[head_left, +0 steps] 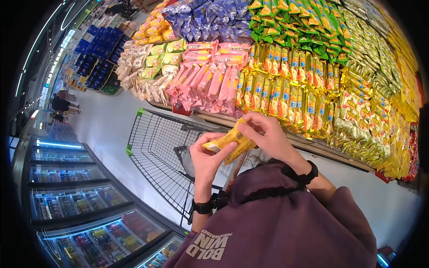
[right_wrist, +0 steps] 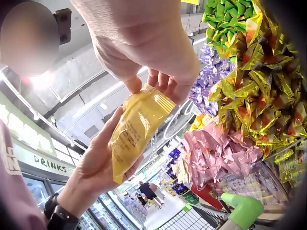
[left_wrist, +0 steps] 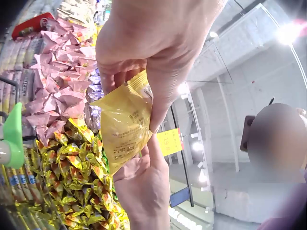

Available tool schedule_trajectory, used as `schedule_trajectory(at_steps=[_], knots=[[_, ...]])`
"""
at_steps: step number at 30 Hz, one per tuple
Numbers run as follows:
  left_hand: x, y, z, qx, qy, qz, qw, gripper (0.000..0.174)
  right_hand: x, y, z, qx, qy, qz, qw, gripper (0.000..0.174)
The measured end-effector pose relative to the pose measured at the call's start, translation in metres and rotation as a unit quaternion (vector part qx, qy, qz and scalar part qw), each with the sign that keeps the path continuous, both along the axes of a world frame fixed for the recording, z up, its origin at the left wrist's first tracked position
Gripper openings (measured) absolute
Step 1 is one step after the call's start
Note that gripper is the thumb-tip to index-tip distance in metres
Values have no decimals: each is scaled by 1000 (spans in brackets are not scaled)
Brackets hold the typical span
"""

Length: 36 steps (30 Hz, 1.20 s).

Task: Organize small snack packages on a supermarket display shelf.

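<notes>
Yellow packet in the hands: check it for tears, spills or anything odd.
Nothing stands out: the yellow packet looks whole where visible, with no tear or spill showing between the left hand and right hand.

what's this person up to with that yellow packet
A person is holding a yellow packet in both bare hands, with the left hand at one end and the right hand at the other. It looks sealed, with small print on it. They stand in a store beside a shopping cart, facing piles of wrapped snacks, including pink packs and gold packs. Glass-fronted coolers line the other side.
</notes>
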<state>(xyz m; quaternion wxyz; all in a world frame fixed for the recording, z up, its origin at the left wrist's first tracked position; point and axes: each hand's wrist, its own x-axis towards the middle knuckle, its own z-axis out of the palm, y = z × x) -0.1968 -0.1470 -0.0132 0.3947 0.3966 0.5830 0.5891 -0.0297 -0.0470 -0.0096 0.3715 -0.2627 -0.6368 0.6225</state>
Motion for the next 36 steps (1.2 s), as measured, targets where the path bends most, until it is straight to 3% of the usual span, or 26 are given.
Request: schedule_trajectory(at_steps=[4, 5, 8, 24, 27, 30, 31, 36], knots=[[13, 5, 8, 17, -38, 13, 999, 27, 8, 3, -6, -26, 12, -37, 999, 20], [10, 3, 10, -13, -27, 14, 999, 22, 10, 5, -7, -26, 15, -57, 998, 19], [9, 5, -3, 35, -98, 73, 992, 13, 15, 9, 2, -46, 53, -97, 993, 19], [18, 15, 5, 58, -54, 122, 989, 9, 18, 6, -1, -2, 32, -161, 986, 17], [17, 19, 2, 66, -71, 150, 984, 10, 14, 9, -9, 11, 76, -146, 986, 17], [16, 20, -1, 85, -87, 162, 979, 11, 23, 2, 0, -114, 29, -45, 992, 17], [16, 22, -2, 92, -88, 165, 978, 13, 23, 1, -6, -102, 27, -35, 994, 18], [19, 18, 1, 50, -140, 76, 986, 17, 25, 2, -5, -109, 50, -55, 991, 18]])
